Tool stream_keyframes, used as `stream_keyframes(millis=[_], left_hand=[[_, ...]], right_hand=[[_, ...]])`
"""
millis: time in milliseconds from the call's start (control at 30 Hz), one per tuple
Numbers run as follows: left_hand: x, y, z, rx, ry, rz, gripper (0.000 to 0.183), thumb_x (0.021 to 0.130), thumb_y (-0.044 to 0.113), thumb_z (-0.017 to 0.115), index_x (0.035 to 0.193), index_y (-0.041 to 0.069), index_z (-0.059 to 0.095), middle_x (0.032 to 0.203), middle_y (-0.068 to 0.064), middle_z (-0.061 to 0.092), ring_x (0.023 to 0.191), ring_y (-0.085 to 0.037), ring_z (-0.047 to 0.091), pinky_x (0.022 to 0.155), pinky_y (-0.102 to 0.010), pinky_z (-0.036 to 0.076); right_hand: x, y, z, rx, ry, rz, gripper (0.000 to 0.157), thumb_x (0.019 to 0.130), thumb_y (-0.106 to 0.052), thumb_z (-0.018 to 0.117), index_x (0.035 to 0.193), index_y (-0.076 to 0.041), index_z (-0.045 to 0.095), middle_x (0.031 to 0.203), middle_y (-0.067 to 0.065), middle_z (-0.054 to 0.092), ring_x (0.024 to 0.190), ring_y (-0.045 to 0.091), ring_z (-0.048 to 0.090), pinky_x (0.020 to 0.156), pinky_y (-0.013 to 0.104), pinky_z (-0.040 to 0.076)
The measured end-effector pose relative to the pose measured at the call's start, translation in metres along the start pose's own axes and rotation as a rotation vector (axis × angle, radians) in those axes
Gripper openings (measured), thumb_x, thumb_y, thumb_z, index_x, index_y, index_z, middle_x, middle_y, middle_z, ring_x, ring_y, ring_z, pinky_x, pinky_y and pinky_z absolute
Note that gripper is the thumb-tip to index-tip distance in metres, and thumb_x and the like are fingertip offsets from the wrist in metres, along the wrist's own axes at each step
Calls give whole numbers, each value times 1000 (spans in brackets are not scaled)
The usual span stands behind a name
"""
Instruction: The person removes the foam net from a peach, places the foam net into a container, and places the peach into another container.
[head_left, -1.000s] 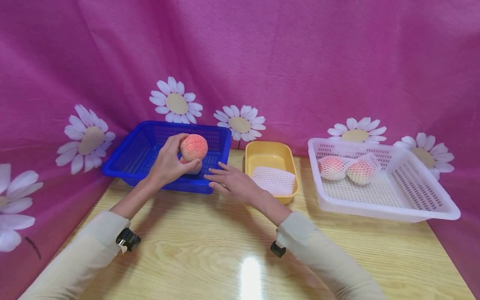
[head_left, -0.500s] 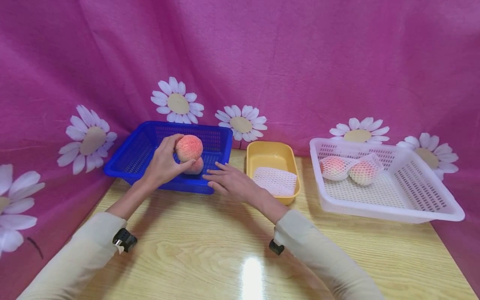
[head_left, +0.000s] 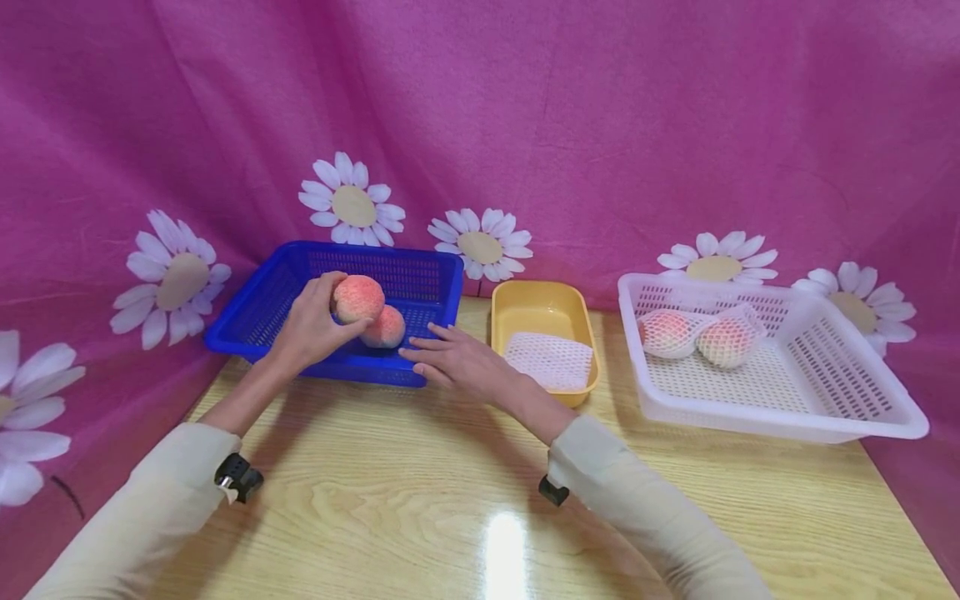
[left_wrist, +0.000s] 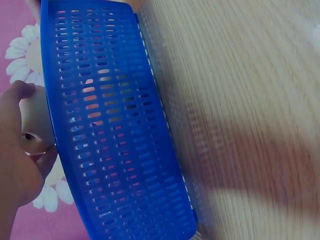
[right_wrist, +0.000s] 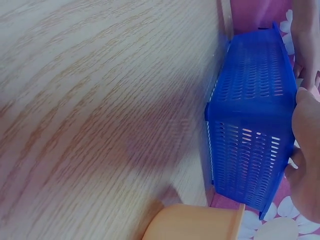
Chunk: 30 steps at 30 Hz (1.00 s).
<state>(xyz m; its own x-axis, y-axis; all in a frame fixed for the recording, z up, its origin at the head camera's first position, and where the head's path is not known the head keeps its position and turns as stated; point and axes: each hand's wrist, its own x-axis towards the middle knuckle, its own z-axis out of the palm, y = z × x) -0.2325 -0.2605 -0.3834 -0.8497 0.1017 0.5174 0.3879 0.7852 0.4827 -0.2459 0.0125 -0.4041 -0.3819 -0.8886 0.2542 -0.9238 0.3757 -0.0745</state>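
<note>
In the head view my left hand (head_left: 309,327) grips a pink and cream peach (head_left: 358,298) between thumb and fingers, inside the blue basket (head_left: 360,369). A second peach (head_left: 385,327) lies in the basket, just right of the held one. Seen from the left wrist, the held peach (left_wrist: 36,117) shows its pale side with a small dark hollow, above the basket rim. My right hand (head_left: 471,365) reaches over the basket's front right corner, fingers extended, holding nothing. In the right wrist view that hand (right_wrist: 306,150) is beside the rim of the blue basket (right_wrist: 250,100).
A yellow tray (head_left: 543,290) with white foam netting (head_left: 550,362) stands between the baskets. At the right, a white basket (head_left: 750,419) holds two netted peaches (head_left: 726,342). All stand on a wooden table (head_left: 390,500) before a pink flowered cloth (head_left: 585,150).
My left hand has moved left and slightly down with its peach, deeper over the blue basket. More of the second peach shows. The right hand has shifted slightly left.
</note>
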Motion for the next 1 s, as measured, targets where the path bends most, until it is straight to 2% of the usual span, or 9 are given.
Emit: stream_keyframes(millis=[233, 600, 733, 1000], left_hand=[[1, -7, -5, 41, -46, -97, 68, 76, 22, 84, 128, -7, 51, 110, -27, 57, 99, -40, 53, 81, -56, 46], [2, -14, -13, 98, -150, -251, 71, 79, 33, 82, 128, -7, 49, 111, -32, 57, 100, -47, 58, 77, -59, 49], [3, -15, -15, 131, -190, -305, 73, 80, 35, 79, 130, -7, 47, 113, -34, 56, 102, -50, 57, 79, -61, 48], [2, -18, -15, 173, -263, -341, 77, 81, 34, 77, 135, -10, 44, 119, -39, 52, 108, -55, 53, 85, -65, 46]], right_hand=[[1, 1, 0, -23, -26, 10, 40, 108, -27, 45, 145, -15, 54, 146, 7, 51, 143, 34, 32, 116, 53, 24], [1, -2, -2, 13, -50, 37, 41, 108, -28, 44, 146, -17, 52, 148, 6, 49, 144, 33, 30, 118, 52, 21], [1, -2, -1, -7, -53, 28, 41, 108, -28, 43, 146, -16, 53, 148, 6, 50, 144, 34, 31, 117, 53, 22], [2, -2, -1, -5, -53, 30, 41, 108, -28, 44, 146, -16, 53, 147, 6, 51, 144, 34, 31, 118, 51, 21]])
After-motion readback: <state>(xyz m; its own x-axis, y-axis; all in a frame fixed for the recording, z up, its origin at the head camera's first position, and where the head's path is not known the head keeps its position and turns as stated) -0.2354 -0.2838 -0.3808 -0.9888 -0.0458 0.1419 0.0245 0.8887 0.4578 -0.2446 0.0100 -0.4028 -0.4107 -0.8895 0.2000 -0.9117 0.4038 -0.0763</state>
